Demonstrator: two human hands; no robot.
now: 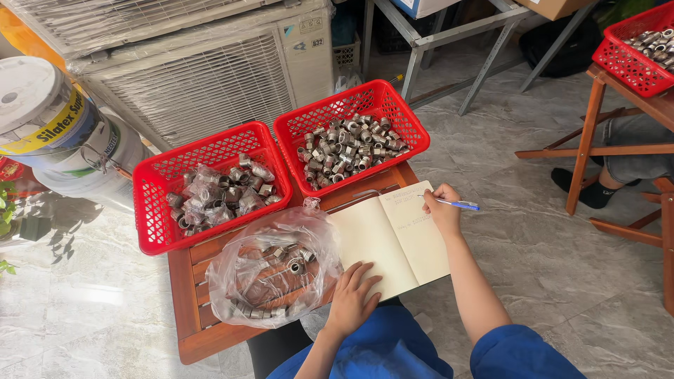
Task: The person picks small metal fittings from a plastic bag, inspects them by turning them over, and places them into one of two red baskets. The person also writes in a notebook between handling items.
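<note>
Holding a blue pen (455, 204) in a closed grip, the right hand (442, 210) rests on the right page of an open notebook (393, 238), near its upper edge. The pen's long axis runs nearly level across the view, its tip touching the page by the fingers and its back end pointing out to the right, past the notebook's edge. The left hand (351, 298) lies flat and open on the lower part of the left page, gripping nothing, just pressing the paper down.

The notebook sits at the right end of a small wooden slatted surface (188, 295), and part of the right page seems to overhang the edge. In my judgement, heavy pressure from the writing hand there could tip or slide the book toward the floor if the left hand lifts. A clear plastic bag (270, 274) of metal fittings lies touching the notebook's left edge; a nudge from the left wrist could spill it. Two red baskets (210, 182) of similar fittings stand behind, the right one (351, 133) just beyond the notebook.
</note>
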